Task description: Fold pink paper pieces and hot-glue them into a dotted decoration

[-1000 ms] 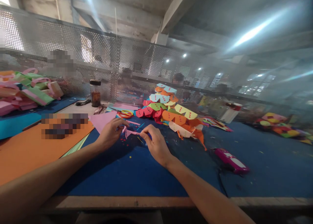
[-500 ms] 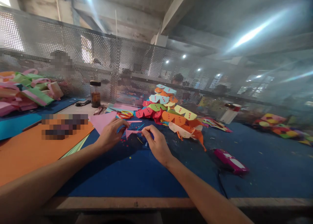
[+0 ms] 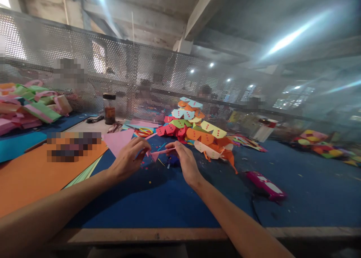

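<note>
- The pink strip point(image 3: 162, 152) is held up between the two hands, just above the middle of the worktop point(image 3: 135, 209); a pointed flap hangs near its left end.
- The left hand point(image 3: 128, 158) grasps that left end, its fingertips drawn together on the paper.
- The right hand point(image 3: 184, 162) pinches the other end between thumb and fingers.
- Beneath and between them lie small scraps, red and yellow, with a thin blue strip point(image 3: 161, 146) just beyond the pink one.
- A small dark blue thing point(image 3: 173, 160) sits beside the right hand, partly covered; I cannot tell what it is.
- Just behind the left hand is a pink sheet point(image 3: 118, 138), a corner pointing up.
- Scissors point(image 3: 145, 132) with yellow and red handles lie past it.
- Beyond the right hand, paper masks point(image 3: 207, 138) are heaped in orange, red, green, yellow and pale blue, many with red dots.
- To the right rests a purple device point(image 3: 266, 186) with a dark cord.
- To the left, an orange sheet point(image 3: 25, 181) lies over pale green ones.
- Farther back, a dark-lidded jar point(image 3: 109, 111) stands upright before the mesh screen point(image 3: 158, 70); blurred people show through it.
- Folded paper pieces point(image 3: 42, 107) are piled at far left.
</note>
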`<state>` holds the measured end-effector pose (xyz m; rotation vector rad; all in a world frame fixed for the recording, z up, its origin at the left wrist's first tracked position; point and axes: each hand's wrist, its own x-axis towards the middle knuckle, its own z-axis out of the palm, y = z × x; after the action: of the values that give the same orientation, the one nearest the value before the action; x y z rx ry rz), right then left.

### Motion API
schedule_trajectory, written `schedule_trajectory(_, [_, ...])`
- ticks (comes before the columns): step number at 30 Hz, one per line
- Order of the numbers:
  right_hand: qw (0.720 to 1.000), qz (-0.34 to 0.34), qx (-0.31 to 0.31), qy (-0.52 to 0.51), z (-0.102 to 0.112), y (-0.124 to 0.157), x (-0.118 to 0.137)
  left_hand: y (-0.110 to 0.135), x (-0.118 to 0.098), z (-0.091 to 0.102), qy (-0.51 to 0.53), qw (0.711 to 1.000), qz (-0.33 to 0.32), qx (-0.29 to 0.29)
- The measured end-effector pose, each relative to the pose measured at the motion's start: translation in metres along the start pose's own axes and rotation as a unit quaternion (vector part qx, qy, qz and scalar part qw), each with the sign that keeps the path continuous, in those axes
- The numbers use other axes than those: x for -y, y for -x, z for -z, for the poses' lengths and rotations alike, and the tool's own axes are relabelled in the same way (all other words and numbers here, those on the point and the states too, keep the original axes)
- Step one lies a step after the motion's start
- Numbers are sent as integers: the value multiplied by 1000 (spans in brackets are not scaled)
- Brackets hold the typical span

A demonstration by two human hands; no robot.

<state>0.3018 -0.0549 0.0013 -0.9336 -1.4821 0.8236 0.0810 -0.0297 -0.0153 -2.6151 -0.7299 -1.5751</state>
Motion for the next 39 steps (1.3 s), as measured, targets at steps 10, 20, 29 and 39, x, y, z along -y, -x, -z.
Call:
schedule_trajectory(10, [998, -23, 18, 50, 1, -4, -5, 5, -31, 0, 32, 996, -77, 37])
schedule_trajectory(20, [999, -14, 8, 48, 1, -5, -3, 9, -46, 0, 43, 990, -121, 64])
schedule_trajectory(29, [999, -2, 6, 38, 0, -4, -2, 9, -49, 0, 36, 988, -126, 80])
schedule_trajectory(39, [998, -16, 29, 49, -5, 1, 5, 7, -49, -1, 63, 995, -74, 36])
